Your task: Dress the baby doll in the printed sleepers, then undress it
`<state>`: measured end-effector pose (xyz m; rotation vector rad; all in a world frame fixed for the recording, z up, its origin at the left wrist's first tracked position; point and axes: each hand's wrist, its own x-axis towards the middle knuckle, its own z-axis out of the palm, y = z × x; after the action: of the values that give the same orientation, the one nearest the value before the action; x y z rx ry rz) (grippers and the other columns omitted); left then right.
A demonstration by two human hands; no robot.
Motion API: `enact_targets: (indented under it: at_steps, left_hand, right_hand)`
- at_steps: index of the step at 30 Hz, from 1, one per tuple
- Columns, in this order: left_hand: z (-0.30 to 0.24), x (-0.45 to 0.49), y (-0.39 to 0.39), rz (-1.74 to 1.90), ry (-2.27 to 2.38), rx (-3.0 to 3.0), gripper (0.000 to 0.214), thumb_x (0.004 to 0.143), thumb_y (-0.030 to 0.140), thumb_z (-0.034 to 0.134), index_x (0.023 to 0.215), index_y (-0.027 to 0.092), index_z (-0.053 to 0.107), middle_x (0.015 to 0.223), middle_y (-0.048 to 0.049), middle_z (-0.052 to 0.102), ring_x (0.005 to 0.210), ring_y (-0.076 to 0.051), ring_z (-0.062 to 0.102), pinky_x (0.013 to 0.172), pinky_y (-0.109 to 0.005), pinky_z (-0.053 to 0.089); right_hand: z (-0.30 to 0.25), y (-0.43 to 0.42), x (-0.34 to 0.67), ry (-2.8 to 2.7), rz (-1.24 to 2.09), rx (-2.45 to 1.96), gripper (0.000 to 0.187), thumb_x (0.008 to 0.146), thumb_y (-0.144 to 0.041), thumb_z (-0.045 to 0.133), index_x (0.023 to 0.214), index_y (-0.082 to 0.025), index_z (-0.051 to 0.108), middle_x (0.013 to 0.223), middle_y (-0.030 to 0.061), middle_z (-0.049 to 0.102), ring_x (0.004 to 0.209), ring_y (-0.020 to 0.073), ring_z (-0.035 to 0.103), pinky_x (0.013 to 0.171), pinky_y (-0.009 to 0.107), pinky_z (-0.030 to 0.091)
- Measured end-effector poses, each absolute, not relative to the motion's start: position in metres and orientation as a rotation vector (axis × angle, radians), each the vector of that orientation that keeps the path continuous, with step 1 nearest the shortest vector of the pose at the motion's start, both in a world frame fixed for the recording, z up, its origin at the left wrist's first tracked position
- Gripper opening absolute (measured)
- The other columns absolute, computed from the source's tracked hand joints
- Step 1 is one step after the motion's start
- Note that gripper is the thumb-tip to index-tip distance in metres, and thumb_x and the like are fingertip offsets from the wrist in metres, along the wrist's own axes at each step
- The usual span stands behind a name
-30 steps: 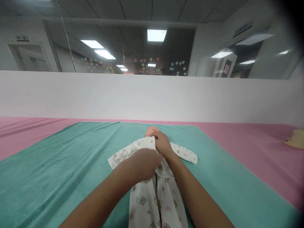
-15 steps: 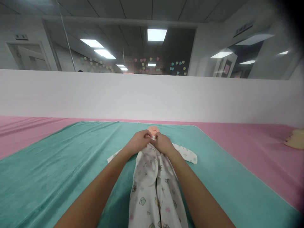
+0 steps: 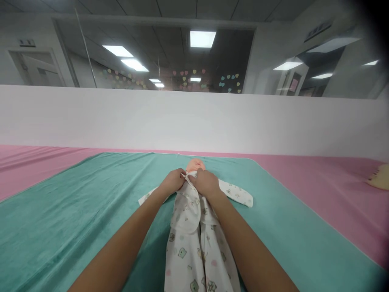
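Observation:
A baby doll [image 3: 194,164] lies on its back on a green blanket [image 3: 91,211], its head toward the far edge. White baby clothes [image 3: 187,213] with small printed animals cover its body, the sleeves spread out to both sides. At the neckline, my left hand [image 3: 174,181] pinches the collar edge on the left. My right hand [image 3: 206,182] has its fingers closed on the collar just right of it, below the doll's chin. The front panel overlaps at the chest, and its lower part hangs in two long halves toward me.
A pink sheet [image 3: 319,182] lies under the green blanket. A low white wall [image 3: 194,121] runs along the back, with a glass or mirror panel above it. Something pale yellow [image 3: 379,177] rests at the far right.
My hands have moved slightly apart at the collar, the left one outward to the left. More of the doll's head and the neckline now shows.

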<state>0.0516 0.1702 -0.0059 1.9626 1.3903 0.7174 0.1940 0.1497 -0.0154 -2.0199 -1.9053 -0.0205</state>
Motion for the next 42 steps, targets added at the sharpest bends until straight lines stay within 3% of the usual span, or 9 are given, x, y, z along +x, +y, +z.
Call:
enact_targets:
  at_steps: [2, 5, 11, 16, 21, 29, 35, 42]
  left_hand:
    - [-0.006, 0.054, 0.17, 0.728, 1.374, 1.952, 0.022, 0.079, 0.02, 0.04, 0.089, 0.015, 0.058, 0.056, -0.0003, 0.052, 0.044, -0.01, 0.044, 0.042, -0.019, 0.031]
    - [-0.005, 0.057, 0.167, 0.75, 1.285, 1.904, 0.027, 0.083, 0.026, 0.036, 0.091, 0.015, 0.06, 0.061, -0.0015, 0.053, 0.045, -0.01, 0.044, 0.043, -0.019, 0.032]
    - [-0.008, 0.058, 0.165, 0.837, 1.143, 1.931, 0.025, 0.077, 0.029, 0.051, 0.094, 0.015, 0.064, 0.07, -0.0035, 0.06, 0.056, -0.012, 0.051, 0.054, -0.021, 0.039]
    - [-0.019, 0.065, 0.167, 0.949, 1.203, 2.046, 0.027, 0.077, 0.038, 0.05, 0.087, 0.019, 0.067, 0.088, -0.0029, 0.065, 0.076, -0.017, 0.057, 0.066, -0.024, 0.041]
    - [-0.021, 0.072, 0.167, 0.94, 1.266, 2.1, 0.025, 0.075, 0.04, 0.052, 0.082, 0.019, 0.065, 0.081, -0.0021, 0.063, 0.075, -0.017, 0.056, 0.065, -0.025, 0.04]
    - [-0.006, 0.072, 0.179, 0.846, 1.232, 2.013, 0.017, 0.064, 0.031, 0.062, 0.068, 0.015, 0.061, 0.071, -0.0015, 0.061, 0.065, -0.014, 0.052, 0.056, -0.023, 0.035]
    - [0.005, 0.08, 0.186, 0.848, 1.21, 1.877, 0.018, 0.063, 0.027, 0.06, 0.051, 0.015, 0.052, 0.045, 0.0038, 0.041, 0.045, -0.008, 0.035, 0.046, -0.022, 0.026]
    - [-0.011, 0.092, 0.191, 0.995, 1.201, 1.708, 0.01, 0.063, 0.023, 0.056, 0.061, 0.013, 0.059, 0.06, 0.0, 0.053, 0.057, -0.011, 0.046, 0.051, -0.021, 0.034]
  right_hand:
    - [-0.018, 0.153, 0.196, -1.899, -0.007, -1.993, 0.043, 0.08, -0.051, 0.037, 0.098, -0.015, 0.054, 0.093, 0.0153, 0.064, 0.082, 0.0269, 0.059, 0.063, 0.033, 0.039]
    - [-0.023, 0.159, 0.202, -1.855, 0.001, -1.952, 0.031, 0.081, -0.038, 0.037, 0.091, -0.016, 0.057, 0.089, 0.0144, 0.064, 0.079, 0.0248, 0.059, 0.062, 0.032, 0.037]
    - [-0.036, 0.172, 0.217, -1.608, 0.308, -1.587, 0.022, 0.076, -0.033, 0.042, 0.064, -0.019, 0.053, 0.066, 0.0023, 0.058, 0.065, 0.0147, 0.051, 0.06, 0.026, 0.035]
    - [-0.043, 0.177, 0.227, -1.353, 0.905, -1.229, 0.024, 0.069, -0.04, 0.053, 0.071, -0.017, 0.056, 0.055, -0.004, 0.048, 0.048, 0.0082, 0.04, 0.048, 0.022, 0.029]
    - [-0.045, 0.176, 0.232, -1.215, 1.163, -1.088, 0.03, 0.063, -0.044, 0.062, 0.073, -0.016, 0.056, 0.051, -0.0056, 0.046, 0.041, 0.0046, 0.032, 0.043, 0.02, 0.021]
    - [-0.047, 0.178, 0.232, -1.197, 1.111, -1.12, 0.024, 0.062, -0.037, 0.061, 0.07, -0.016, 0.054, 0.047, -0.0056, 0.046, 0.041, 0.0053, 0.036, 0.041, 0.019, 0.024]
    - [-0.05, 0.182, 0.229, -1.189, 0.965, -1.2, 0.021, 0.062, -0.036, 0.058, 0.071, -0.017, 0.056, 0.053, -0.0038, 0.052, 0.043, 0.0072, 0.039, 0.042, 0.02, 0.028]
    - [-0.055, 0.182, 0.226, -1.144, 0.751, -1.242, 0.023, 0.063, -0.038, 0.057, 0.072, -0.018, 0.06, 0.063, -0.0007, 0.058, 0.056, 0.0117, 0.051, 0.054, 0.023, 0.039]
